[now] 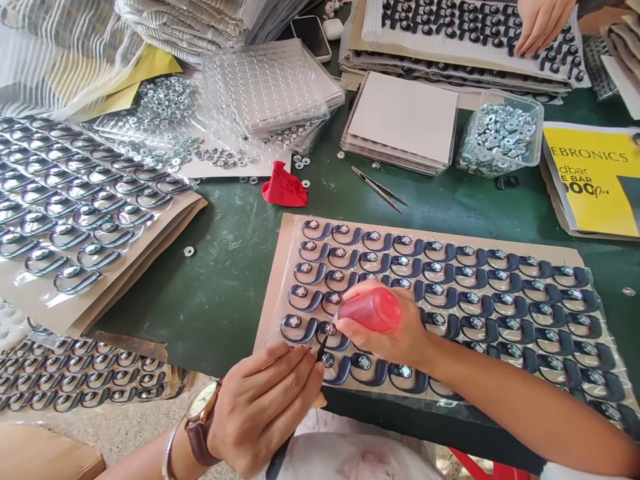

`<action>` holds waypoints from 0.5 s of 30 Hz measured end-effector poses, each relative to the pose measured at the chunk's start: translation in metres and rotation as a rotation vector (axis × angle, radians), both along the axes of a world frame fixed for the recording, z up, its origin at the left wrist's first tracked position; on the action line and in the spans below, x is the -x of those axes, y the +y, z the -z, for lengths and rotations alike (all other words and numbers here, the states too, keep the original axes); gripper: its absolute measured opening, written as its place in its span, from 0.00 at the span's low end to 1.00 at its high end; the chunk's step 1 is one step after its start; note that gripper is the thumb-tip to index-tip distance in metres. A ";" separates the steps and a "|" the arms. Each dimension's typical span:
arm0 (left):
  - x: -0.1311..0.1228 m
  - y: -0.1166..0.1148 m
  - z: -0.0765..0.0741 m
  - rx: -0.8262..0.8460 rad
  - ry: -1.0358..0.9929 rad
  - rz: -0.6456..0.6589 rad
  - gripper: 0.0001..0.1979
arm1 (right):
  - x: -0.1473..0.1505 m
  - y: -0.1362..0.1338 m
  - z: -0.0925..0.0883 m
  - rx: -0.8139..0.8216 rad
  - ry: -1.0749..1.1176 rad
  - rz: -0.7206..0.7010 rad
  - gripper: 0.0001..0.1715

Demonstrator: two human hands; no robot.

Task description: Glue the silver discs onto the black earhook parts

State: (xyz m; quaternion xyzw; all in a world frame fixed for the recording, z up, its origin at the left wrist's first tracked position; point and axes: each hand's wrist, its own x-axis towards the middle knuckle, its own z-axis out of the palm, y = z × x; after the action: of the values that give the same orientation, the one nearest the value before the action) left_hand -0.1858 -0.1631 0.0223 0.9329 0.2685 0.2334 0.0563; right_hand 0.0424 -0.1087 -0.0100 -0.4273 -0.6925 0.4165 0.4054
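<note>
My right hand is wrapped round a red translucent squeeze bottle, tilted so its narrow end points left at a small part. My left hand grips a slim black pointed tool, with the tip at the round silver centre of a black hook-shaped part. Rows of these black curved parts with round metal centres lie on a clear plastic sheet over a cardboard backing. Fingers of my right hand hide some parts. The bottle's very tip is hard to make out.
Metal tweezers and a red cloth lie beyond the board. A clear tub holds silver washers; loose washers lie left. Another filled sheet is at left. Another person's hand touches parts at the back.
</note>
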 end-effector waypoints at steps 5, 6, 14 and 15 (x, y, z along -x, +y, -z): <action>0.001 -0.003 0.006 0.003 -0.036 -0.010 0.12 | 0.001 -0.001 0.001 0.108 0.023 -0.010 0.10; 0.001 -0.003 0.008 -0.003 -0.053 -0.018 0.12 | 0.001 -0.001 0.001 0.113 0.027 -0.020 0.09; 0.005 -0.005 0.015 -0.011 -0.066 -0.025 0.12 | 0.000 -0.001 -0.001 0.255 0.096 -0.008 0.09; 0.005 -0.005 0.016 -0.007 -0.066 -0.023 0.12 | 0.000 -0.001 -0.002 0.270 0.095 0.021 0.10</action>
State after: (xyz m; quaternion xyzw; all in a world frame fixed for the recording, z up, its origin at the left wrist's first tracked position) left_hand -0.1908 -0.1685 0.0063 0.9217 0.2763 0.2658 0.0593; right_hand 0.0422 -0.1096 -0.0083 -0.4653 -0.6056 0.5214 0.3808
